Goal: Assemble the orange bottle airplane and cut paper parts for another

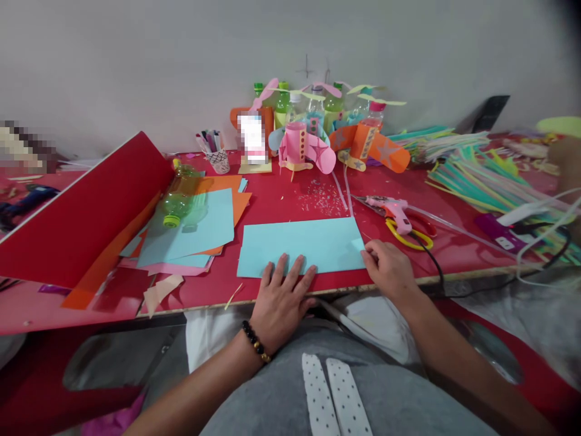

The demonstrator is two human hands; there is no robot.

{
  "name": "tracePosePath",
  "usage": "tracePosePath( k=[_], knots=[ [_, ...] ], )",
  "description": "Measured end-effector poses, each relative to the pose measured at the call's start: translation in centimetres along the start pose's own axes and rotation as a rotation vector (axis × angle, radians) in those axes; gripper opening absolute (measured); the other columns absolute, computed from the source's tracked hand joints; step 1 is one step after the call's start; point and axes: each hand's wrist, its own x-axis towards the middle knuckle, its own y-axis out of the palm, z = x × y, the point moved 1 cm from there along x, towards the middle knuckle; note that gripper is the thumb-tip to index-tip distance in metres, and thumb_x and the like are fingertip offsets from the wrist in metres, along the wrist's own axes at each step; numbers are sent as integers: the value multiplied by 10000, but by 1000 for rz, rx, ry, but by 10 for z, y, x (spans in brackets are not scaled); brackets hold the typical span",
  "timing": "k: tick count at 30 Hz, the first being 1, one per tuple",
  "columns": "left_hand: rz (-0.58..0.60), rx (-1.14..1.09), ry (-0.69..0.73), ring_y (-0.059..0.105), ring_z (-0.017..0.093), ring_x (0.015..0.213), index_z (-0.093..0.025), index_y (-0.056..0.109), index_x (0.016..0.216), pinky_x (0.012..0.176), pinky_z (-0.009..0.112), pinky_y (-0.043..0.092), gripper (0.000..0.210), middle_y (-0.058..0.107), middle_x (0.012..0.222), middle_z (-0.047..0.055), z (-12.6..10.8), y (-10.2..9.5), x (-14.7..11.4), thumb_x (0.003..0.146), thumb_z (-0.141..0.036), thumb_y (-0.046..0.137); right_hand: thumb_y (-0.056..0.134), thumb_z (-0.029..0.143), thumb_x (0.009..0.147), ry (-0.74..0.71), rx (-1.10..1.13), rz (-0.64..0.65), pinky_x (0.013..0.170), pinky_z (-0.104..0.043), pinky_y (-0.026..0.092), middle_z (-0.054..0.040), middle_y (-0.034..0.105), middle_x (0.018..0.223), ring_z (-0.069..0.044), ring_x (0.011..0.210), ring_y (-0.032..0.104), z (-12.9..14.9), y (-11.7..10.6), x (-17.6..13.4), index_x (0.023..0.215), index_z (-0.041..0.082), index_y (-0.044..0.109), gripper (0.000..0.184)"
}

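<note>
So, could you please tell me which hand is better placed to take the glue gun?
Probably the right hand: it touches the right end of the blue paper, nearer the glue gun, while the left hand lies spread on the paper.

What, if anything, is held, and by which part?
The left hand lies flat on the blue paper; the right hand touches its right edge, whether pinching it cannot be told.
</note>
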Motion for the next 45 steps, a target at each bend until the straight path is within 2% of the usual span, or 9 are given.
tracePosePath(
  k=[4,8,11,14,19,23,29,39,45],
  knots=[
    [-2,-8,-1,269,337,1396,-354,356,1443,1092,546,268,562,347,1528,-1,0,1,0,919,-555,381,514,261,871,9,8,-18,631,-282,384,-23,589,649,-199,676,556,2,0,0,877,178,580,107],
    [-11,-33,5,264,348,1394,-343,358,1445,1091,563,263,556,353,1524,12,0,0,-1,925,-537,386,529,293,872,32,-30,-22,631,-301,410,-25,593,665,-209,661,553,1,-1,0,1037,150,590,226],
    [-13,-43,4,270,350,1390,-340,365,1442,1089,566,265,547,355,1523,17,-1,-1,-1,928,-522,392,523,334,889,0,-77,-59,754,-355,453,-91,647,837,-248,808,580,6,-9,2,1140,126,575,331],
    [-8,-37,2,272,346,1390,-338,373,1438,1086,565,269,538,360,1520,23,-2,-3,-1,927,-501,413,504,343,907,-90,-77,-86,966,-449,395,-171,622,1158,-310,1111,529,27,-23,0,1235,121,548,399],
    [-23,-18,5,284,347,1388,-329,389,1428,1078,572,281,523,366,1517,32,-2,-3,-2,927,-474,428,445,367,939,-328,-26,92,1123,-570,192,-135,414,1485,-336,1409,262,84,-26,-18,1402,175,442,501],
    [-24,-9,25,292,351,1387,-292,466,1376,1073,571,298,483,380,1510,30,-1,-1,-2,925,-463,437,489,455,912,-484,89,239,1139,-523,233,-131,330,1534,-306,1433,226,107,-7,-30,1467,142,340,654],
    [-59,11,14,314,345,1379,-279,517,1327,1065,562,320,467,395,1500,45,-2,-1,-2,906,-476,473,550,519,865,-432,90,252,1121,-508,294,-197,296,1533,-316,1426,248,99,9,-36,1478,99,304,782],
    [-68,0,14,319,351,1372,-270,475,1372,1058,561,320,494,401,1495,60,-3,-2,-3,906,-433,490,544,528,866,-394,72,253,1121,-479,314,-176,346,1515,-294,1405,307,96,7,-35,1468,106,328,766],
    [-78,9,-12,324,345,1368,-338,403,1420,1058,559,322,514,410,1490,37,-3,-4,-5,920,-444,459,465,606,875,-385,52,239,1098,-494,340,-176,361,1508,-303,1397,322,81,4,-35,1474,110,320,791]
  ],
)
